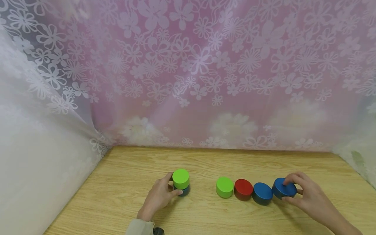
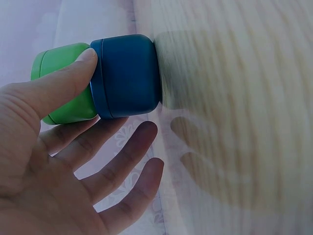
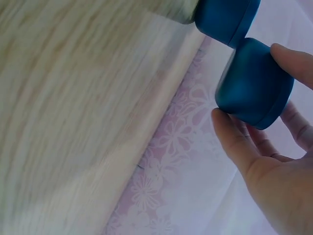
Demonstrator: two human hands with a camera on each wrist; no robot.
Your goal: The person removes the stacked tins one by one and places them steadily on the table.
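Observation:
On the left, a green lidded round tin [image 1: 180, 178] sits upright on a dark blue tin [image 1: 184, 190]. My left hand [image 1: 158, 195] holds the green one, thumb laid across its side with the tip at the seam between the two tins [image 2: 93, 58]. Its lower fingers [image 2: 132, 152] spread loosely beside the blue tin. My right hand [image 1: 311, 195] grips another blue tin [image 1: 284, 188] between thumb and fingers; it is tilted and raised off the wood in the right wrist view. Right beside that tin is a second blue tin [image 1: 262, 194], overlapping it in that view.
A red tin [image 1: 243, 189] and a green tin [image 1: 224, 187] stand in a row left of the second blue tin. The wooden table [image 1: 202, 215] ends at a flowered pink curtain [image 1: 205, 98]. Whitish cloth [image 1: 44, 147] hangs along the left side. A small black object [image 1: 158, 231] is by the left sleeve.

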